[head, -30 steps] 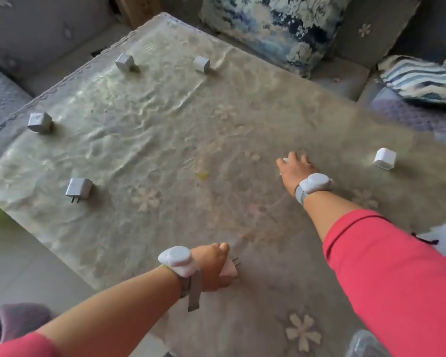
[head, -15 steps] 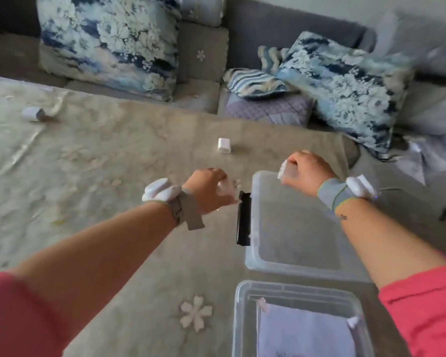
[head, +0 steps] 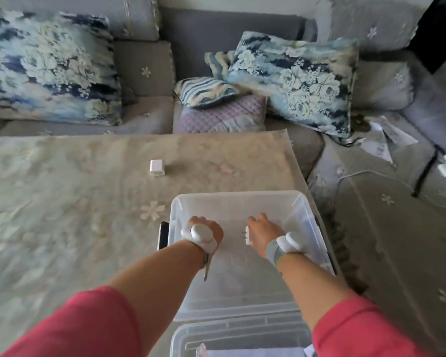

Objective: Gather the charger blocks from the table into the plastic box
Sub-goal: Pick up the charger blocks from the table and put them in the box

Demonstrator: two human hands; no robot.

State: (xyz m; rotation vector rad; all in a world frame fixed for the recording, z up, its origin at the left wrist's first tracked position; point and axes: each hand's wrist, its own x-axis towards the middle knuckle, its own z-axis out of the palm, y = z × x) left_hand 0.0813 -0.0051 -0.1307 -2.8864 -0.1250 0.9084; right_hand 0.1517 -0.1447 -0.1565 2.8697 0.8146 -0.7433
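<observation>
Both hands, left hand (head: 206, 228) and right hand (head: 262, 231), have dropped into the plastic box (head: 304, 210); the right is closed on a charger block (head: 248, 235), the left's grip cannot be told.

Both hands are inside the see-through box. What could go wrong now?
The right hand holds a charger block with prongs showing; dropped, it might bounce or scratch the plastic box. The box sits near the table edge, so a push could tip it. One white charger could be forgotten.
</observation>
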